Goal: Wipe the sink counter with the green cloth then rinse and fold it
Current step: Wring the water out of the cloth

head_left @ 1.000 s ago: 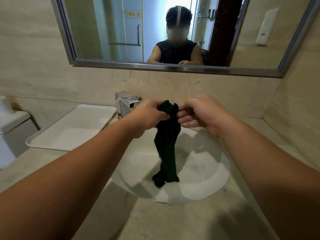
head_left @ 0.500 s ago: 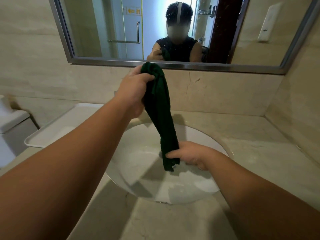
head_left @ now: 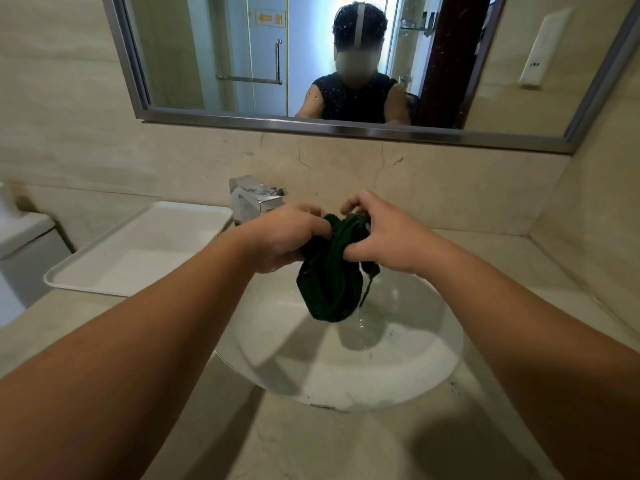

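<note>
over the sink bowl (head_left: 311, 368), both hands squeeze the bunched green cloth (head_left: 329, 282).
the left hand (head_left: 287, 237) and right hand (head_left: 384, 237) each have fingers curled round the cloth's top, and the wad hangs above the basin, clear of the counter (head_left: 311, 445). best, i judge, to twist the hands opposite ways, keep the wad low so drips land inside, then shake it flat before folding.

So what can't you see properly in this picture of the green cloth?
Head view:
- Faucet spout: behind the left hand, so running water can't be told.
- Green cloth top: bunched between both hands; the right hand covers it.
- White object at left: cut off by the frame edge.
- Arrow sign in the mirror: too small to read.
</note>
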Demonstrator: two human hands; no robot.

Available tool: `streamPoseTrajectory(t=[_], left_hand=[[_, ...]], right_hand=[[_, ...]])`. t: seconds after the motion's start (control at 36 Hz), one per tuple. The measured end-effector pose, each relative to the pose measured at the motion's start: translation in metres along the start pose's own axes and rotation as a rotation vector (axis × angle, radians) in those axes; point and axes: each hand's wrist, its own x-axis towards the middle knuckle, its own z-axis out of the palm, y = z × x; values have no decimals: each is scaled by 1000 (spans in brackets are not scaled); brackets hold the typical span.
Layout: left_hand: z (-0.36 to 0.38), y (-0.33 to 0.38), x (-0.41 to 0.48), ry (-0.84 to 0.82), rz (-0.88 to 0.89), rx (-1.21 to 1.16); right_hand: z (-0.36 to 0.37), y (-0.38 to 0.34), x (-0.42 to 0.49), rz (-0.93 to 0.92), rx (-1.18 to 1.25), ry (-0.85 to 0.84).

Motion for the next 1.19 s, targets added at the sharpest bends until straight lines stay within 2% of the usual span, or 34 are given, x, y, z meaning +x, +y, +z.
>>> streamPoseTrajectory(t=[0.06, 0.14, 0.19, 0.28, 0.33, 0.44, 0.53, 0.64, 0.75, 0.86, 0.94, 1.03, 1.11, 1.19], left_hand=[[2, 1, -4, -54, 9, -56], [3, -1, -10, -124, -10, -143], [6, -4, -11, -68, -10, -227], [13, -16, -7, 120, 77, -280], [15, -26, -7, 165, 83, -226], [14, -44, -10, 50, 11, -170], [13, -56, -11, -7, -96, -260], [12, -69, -12, -171, -204, -381], [12, -73, -10, -305, -284, -198], [16, -73, -5, -248, -374, -57], [17, -75, -1, -209, -417, -35], [18, -77, 0, -230, -468, -152], [18, -74, 1, -316, -437, -392], [22, -70, 2, -401, -379, -631]], right_hand=[[3, 2, -1, 22, 88, -14], [13, 12, -4, 132, 494, -125], [20, 13, -7, 201, 714, -180], [28, 16, -2, 274, 862, -69], [30, 17, 1, 317, 891, -2], [36, 19, 2, 375, 973, -12], [42, 23, 4, 385, 1120, -17], [47, 29, 9, 347, 1272, -38], [47, 35, 12, 408, 1200, 19], [46, 39, 13, 589, 1033, 72], [50, 45, 13, 615, 971, 127], [55, 44, 15, 565, 921, 256], [60, 36, 14, 397, 636, 408], [67, 10, -3, 287, 533, 386]])
